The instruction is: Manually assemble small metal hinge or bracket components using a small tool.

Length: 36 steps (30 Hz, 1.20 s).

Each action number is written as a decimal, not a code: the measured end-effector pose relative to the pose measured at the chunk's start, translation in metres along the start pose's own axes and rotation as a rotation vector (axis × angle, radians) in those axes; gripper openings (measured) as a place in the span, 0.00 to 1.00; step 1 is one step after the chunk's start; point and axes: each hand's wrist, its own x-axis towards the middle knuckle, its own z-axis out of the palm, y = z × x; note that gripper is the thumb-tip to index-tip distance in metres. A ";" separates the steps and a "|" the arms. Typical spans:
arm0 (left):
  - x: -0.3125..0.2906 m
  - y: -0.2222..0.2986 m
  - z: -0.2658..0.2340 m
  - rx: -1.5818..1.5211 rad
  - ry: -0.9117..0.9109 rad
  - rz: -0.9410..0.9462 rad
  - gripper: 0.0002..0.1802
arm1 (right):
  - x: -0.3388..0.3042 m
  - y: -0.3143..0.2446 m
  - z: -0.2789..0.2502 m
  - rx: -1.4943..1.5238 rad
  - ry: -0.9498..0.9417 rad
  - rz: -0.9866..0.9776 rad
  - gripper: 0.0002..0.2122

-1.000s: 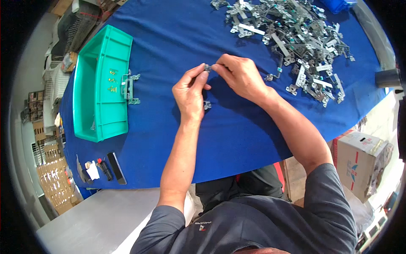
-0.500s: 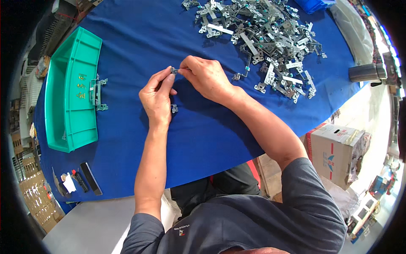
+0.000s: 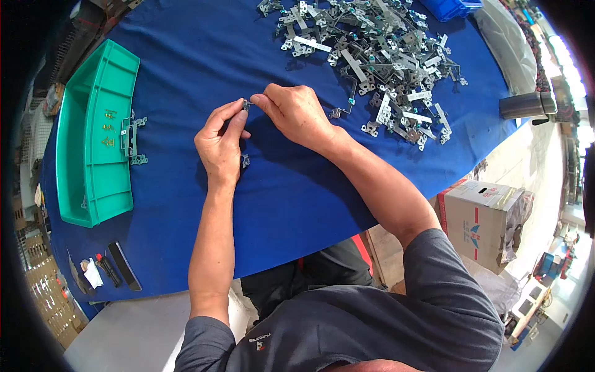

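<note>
My left hand is closed, its thumb and fingers pinching a small metal bracket at the fingertips. Beside its wrist shows another metal bracket end; the hand hides whether the two are one piece. My right hand is closed in a pinch at the bracket's right side, and whatever is between its fingertips is too small to make out. Nearest to the right hand, a bracket with a thin bent rod lies at the edge of a large pile of metal brackets, some with teal parts.
At left stands a green plastic bin, with a metal bracket against its right side. A dark flat bar and a red-and-black tool lie near the front left. A blue bin and a grey metal container sit at right.
The whole view has shifted slightly, so the table things appear a little farther left. Both hands keep their pinch at the bracket, with the right fingertips slightly higher against it.
</note>
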 end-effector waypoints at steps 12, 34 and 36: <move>0.004 -0.004 -0.005 -0.104 0.009 -0.090 0.10 | 0.001 0.000 0.001 -0.011 -0.007 -0.061 0.15; 0.005 0.000 -0.004 -0.109 0.028 -0.114 0.12 | 0.001 0.000 0.005 0.147 0.101 -0.053 0.15; 0.005 0.000 -0.002 -0.105 0.018 -0.112 0.13 | 0.001 0.000 0.000 0.033 -0.026 -0.007 0.14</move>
